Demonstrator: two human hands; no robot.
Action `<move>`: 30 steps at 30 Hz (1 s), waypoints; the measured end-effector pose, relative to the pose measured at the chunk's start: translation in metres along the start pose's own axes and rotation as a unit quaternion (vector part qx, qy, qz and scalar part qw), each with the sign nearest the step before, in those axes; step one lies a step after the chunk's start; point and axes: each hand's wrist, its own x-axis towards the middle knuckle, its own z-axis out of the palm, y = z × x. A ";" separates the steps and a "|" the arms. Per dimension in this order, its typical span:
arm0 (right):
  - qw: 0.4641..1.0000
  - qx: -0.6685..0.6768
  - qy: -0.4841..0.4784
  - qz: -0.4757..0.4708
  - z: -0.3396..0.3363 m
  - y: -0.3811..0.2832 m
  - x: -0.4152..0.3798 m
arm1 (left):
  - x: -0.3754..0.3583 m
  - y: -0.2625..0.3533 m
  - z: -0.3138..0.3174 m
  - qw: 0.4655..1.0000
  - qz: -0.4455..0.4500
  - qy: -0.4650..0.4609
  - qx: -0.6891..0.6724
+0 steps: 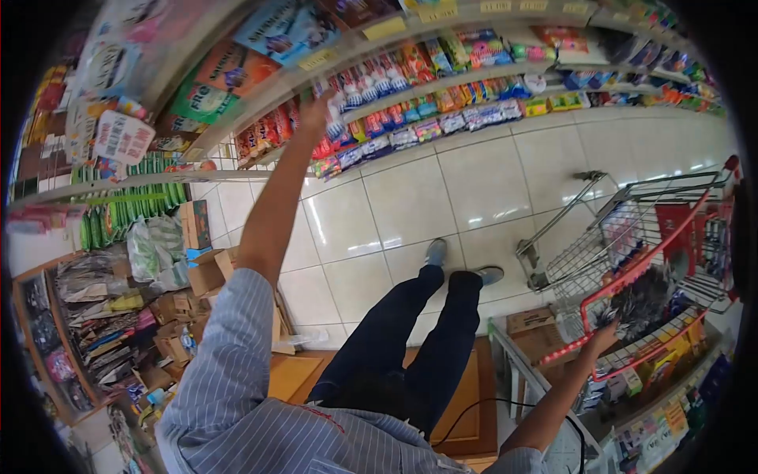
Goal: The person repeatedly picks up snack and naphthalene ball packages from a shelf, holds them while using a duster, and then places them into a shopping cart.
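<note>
My left hand (pixel 315 110) is stretched out at the shelf among small bright snack packets (pixel 355 91). Its fingers are blurred, and whether they hold a packet is unclear. On the right, my right hand (pixel 604 338) is closed at the red handle (pixel 564 349) of a wire shopping cart (pixel 572 265). Just beyond it, a dark, shiny plastic bundle (pixel 643 304) lies in the cart.
Green packets (pixel 130 209) hang at the left, above opened cardboard boxes (pixel 207 272) and a white-green plastic bag (pixel 155 249). A wooden surface (pixel 296 375) is near my legs. Beside the cart is a metal-framed table (pixel 525 367). White floor tiles (pixel 403 189) run below the shelves.
</note>
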 end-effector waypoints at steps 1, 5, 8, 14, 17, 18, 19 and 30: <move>0.998 -0.052 -0.029 0.018 0.003 0.008 0.007 | 0.017 -0.004 -0.001 0.998 0.013 -0.025 0.057; 0.971 -0.232 -0.048 -0.042 0.000 0.027 0.018 | 0.117 -0.051 -0.018 0.730 0.337 0.017 0.594; 0.982 -0.180 -0.062 0.001 -0.001 0.033 0.033 | 0.104 -0.032 0.005 0.791 0.207 0.054 0.573; 0.980 -0.141 -0.120 -0.077 -0.015 0.093 0.085 | 0.121 -0.055 0.030 0.832 0.293 0.096 0.462; 0.930 -0.298 -0.126 -0.174 -0.026 0.108 0.098 | 0.112 -0.048 0.030 0.843 0.285 0.078 0.450; 0.911 -0.340 -0.118 -0.199 -0.025 0.109 0.099 | 0.108 -0.042 0.031 0.844 0.270 0.066 0.459; 0.928 -0.311 -0.114 -0.169 -0.024 0.110 0.101 | 0.110 -0.041 0.030 0.850 0.267 0.048 0.451; 0.969 -0.161 -0.139 -0.129 -0.014 0.087 0.083 | 0.108 -0.059 0.033 0.827 0.371 0.090 0.412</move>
